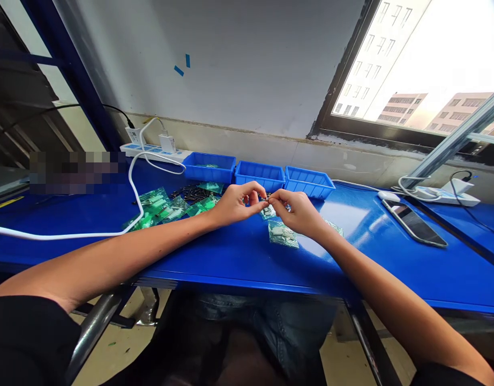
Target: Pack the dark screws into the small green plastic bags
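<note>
- The left hand [236, 206] reaches in over the blue table [226, 257], its thumb and index finger curled into a pinch and their tips closed on a small dark piece [268, 199].
- The right hand [297, 210] meets it from the other side, thumb and fingers bent inward and pinching at the same piece; the piece is too small to identify.
- This piece is at the meeting fingertips, above the table and in front of the middle bin [260, 175].
- Just below the fingertips lies a small clear packet [268, 214], partly covered by the right hand.
- Nearer the table's front edge, a green-tinted packet [283, 235] with pale contents lies flat beside the right hand; another packet [336, 228] shows partly past the right wrist.
- Left of the left hand, a cluster of green packets [154, 203] spreads over the table, next to a loose pile of dark slender pieces [191, 193].
- The middle bin stands between a left bin [210, 167] and a right bin [309, 183], all blue and lined up near the wall [239, 64].
- A white cable [70, 236] curves across the left side from a power strip [154, 152].
- A phone [414, 222] lies well to the right, with a small white case [389, 197] touching or just beside its far end.
</note>
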Tool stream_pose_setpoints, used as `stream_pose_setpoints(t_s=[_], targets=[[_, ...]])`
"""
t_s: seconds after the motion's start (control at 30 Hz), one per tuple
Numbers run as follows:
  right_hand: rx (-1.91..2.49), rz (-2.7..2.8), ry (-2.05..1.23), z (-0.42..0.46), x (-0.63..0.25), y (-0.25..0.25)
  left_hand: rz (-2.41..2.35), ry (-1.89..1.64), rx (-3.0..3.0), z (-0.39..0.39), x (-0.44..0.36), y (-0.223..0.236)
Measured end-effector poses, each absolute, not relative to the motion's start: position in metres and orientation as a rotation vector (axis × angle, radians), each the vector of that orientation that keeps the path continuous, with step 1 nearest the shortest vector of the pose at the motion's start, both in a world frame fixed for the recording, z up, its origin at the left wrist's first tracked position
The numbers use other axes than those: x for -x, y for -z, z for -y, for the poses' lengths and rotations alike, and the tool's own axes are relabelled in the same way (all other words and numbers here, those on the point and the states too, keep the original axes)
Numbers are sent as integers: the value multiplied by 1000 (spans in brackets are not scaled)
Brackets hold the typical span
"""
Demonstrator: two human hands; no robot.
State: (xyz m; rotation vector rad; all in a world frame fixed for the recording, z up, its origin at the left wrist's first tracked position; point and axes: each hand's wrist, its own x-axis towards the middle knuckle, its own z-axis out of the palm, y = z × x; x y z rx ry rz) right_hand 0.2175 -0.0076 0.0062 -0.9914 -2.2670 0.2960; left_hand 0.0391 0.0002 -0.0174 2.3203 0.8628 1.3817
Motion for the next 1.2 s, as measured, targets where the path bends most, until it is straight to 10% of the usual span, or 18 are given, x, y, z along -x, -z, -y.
stream_pose_setpoints(t_s=[1.2], targets=[[931, 2254, -312, 6, -219, -4, -811, -1294, -2066, 5, -43, 13]])
